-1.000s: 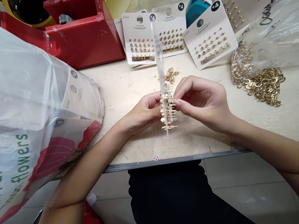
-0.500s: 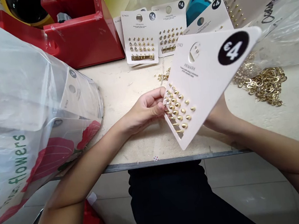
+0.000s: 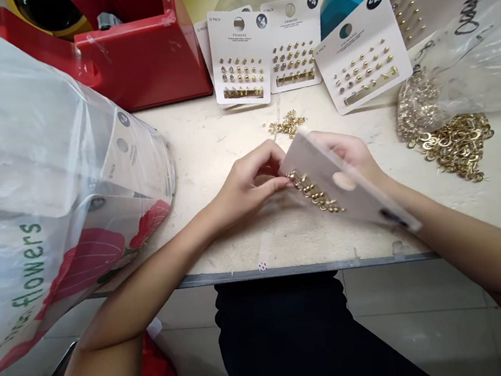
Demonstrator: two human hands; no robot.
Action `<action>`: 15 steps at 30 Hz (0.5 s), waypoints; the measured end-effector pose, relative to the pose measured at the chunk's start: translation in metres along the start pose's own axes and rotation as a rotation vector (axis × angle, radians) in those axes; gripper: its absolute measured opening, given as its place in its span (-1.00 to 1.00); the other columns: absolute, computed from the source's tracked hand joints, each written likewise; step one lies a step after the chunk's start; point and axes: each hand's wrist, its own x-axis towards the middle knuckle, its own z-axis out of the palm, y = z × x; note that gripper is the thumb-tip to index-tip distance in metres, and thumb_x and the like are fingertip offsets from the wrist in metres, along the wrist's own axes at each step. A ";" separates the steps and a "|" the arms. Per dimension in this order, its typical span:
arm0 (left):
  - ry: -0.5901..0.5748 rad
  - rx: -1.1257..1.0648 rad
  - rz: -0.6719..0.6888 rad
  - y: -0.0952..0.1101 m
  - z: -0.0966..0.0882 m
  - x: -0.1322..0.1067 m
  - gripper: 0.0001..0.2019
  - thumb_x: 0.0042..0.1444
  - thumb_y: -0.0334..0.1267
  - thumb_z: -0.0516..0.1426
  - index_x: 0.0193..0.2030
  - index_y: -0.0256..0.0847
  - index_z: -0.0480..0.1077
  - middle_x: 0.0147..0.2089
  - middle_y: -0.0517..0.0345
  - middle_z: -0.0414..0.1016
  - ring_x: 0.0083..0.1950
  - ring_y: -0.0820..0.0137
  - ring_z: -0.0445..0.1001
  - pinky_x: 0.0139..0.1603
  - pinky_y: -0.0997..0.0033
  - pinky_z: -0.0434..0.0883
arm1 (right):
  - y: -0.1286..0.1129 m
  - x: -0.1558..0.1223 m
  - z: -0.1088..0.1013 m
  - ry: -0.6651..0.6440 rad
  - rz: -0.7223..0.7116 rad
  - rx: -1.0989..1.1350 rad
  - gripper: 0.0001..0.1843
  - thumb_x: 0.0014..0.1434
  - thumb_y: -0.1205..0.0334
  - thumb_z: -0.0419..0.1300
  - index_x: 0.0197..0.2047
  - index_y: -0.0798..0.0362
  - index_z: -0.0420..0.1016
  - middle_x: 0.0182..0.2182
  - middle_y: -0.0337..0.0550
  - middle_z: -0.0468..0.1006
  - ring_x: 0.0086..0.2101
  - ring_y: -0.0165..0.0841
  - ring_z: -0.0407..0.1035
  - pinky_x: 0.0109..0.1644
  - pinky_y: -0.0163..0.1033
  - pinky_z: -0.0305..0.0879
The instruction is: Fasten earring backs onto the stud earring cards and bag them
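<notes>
A white earring card [image 3: 339,172] with rows of gold studs is tilted steeply above the table, its edge towards me. My left hand [image 3: 256,178] pinches its left side, thumb at the studs. Behind the card is my right hand [image 3: 350,152]; its fingertips are hidden by the card, so its grip there does not show. Just beyond the card lies a small heap of gold earring backs [image 3: 288,124]. Another carded set of earrings [image 3: 365,57] lies flat farther back on the right.
Two more earring cards [image 3: 239,50] lean beside a red tape dispenser [image 3: 145,61]. A large plastic bag [image 3: 59,173] fills the left side. Gold hoops [image 3: 458,146] spill near a clear bag [image 3: 477,71] at right. The table's front edge [image 3: 287,270] runs before my lap.
The earring card has swung down and turned, its wide top end dropping to the right towards my right forearm. My right hand now shows behind it. The view has shifted slightly.
</notes>
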 end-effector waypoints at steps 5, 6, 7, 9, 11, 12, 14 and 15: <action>-0.021 0.499 0.254 0.001 0.001 0.000 -0.91 0.26 -0.48 0.08 -0.28 -0.26 0.31 -0.34 0.18 0.39 -0.32 0.52 0.33 -0.29 0.51 0.29 | 0.005 -0.002 -0.008 -0.104 -0.154 -0.341 -0.94 0.22 0.40 0.22 -0.28 0.08 0.43 -0.34 -0.17 0.49 -0.36 -0.41 0.40 -0.34 -0.30 0.33; -0.022 0.552 0.267 0.001 0.001 0.000 -0.90 0.26 -0.49 0.08 -0.28 -0.26 0.31 -0.36 0.19 0.38 -0.33 0.51 0.32 -0.29 0.51 0.28 | 0.006 -0.002 -0.009 -0.115 -0.171 -0.384 -0.94 0.22 0.40 0.21 -0.28 0.07 0.43 -0.35 -0.17 0.49 -0.37 -0.40 0.39 -0.35 -0.29 0.32; -0.022 0.587 0.267 0.000 0.001 0.000 -0.90 0.25 -0.49 0.08 -0.27 -0.27 0.31 -0.36 0.19 0.39 -0.33 0.51 0.31 -0.29 0.51 0.29 | 0.008 -0.001 -0.010 -0.118 -0.180 -0.403 -0.94 0.22 0.39 0.20 -0.28 0.06 0.43 -0.36 -0.18 0.49 -0.38 -0.40 0.39 -0.36 -0.29 0.31; -0.012 0.619 0.268 -0.001 0.001 -0.001 -0.92 0.24 -0.51 0.09 -0.24 -0.28 0.31 -0.34 0.19 0.41 -0.33 0.52 0.34 -0.29 0.54 0.31 | 0.010 -0.001 -0.011 -0.111 -0.168 -0.394 -0.96 0.21 0.38 0.20 -0.28 0.06 0.43 -0.37 -0.19 0.50 -0.38 -0.40 0.39 -0.37 -0.29 0.30; 0.010 0.622 0.275 -0.002 0.001 -0.002 -0.90 0.21 -0.52 0.13 -0.21 -0.27 0.30 -0.30 0.20 0.43 -0.31 0.55 0.38 -0.28 0.58 0.35 | 0.010 -0.001 -0.011 -0.092 -0.132 -0.355 -0.97 0.20 0.37 0.21 -0.28 0.07 0.44 -0.37 -0.20 0.51 -0.39 -0.41 0.40 -0.36 -0.30 0.31; 0.027 0.603 0.273 -0.003 0.001 -0.002 -0.87 0.20 -0.52 0.14 -0.18 -0.27 0.29 -0.27 0.21 0.44 -0.29 0.56 0.41 -0.26 0.60 0.37 | 0.009 -0.002 -0.010 -0.077 -0.110 -0.324 -0.97 0.19 0.36 0.22 -0.29 0.07 0.44 -0.37 -0.20 0.51 -0.39 -0.42 0.41 -0.36 -0.31 0.32; 0.070 0.528 0.259 -0.004 0.001 -0.003 -0.79 0.17 -0.52 0.19 -0.13 -0.24 0.27 -0.21 0.20 0.45 -0.23 0.56 0.46 -0.21 0.61 0.43 | 0.008 -0.003 -0.007 -0.049 -0.073 -0.242 -0.97 0.19 0.36 0.24 -0.29 0.08 0.45 -0.36 -0.20 0.52 -0.37 -0.42 0.43 -0.31 -0.33 0.37; 0.098 0.491 0.255 -0.004 0.002 -0.003 -0.75 0.15 -0.52 0.21 -0.12 -0.22 0.25 -0.19 0.19 0.44 -0.20 0.56 0.47 -0.19 0.61 0.45 | 0.007 -0.003 -0.006 -0.032 -0.065 -0.200 -0.96 0.19 0.36 0.24 -0.29 0.08 0.44 -0.35 -0.19 0.51 -0.35 -0.41 0.44 -0.29 -0.33 0.39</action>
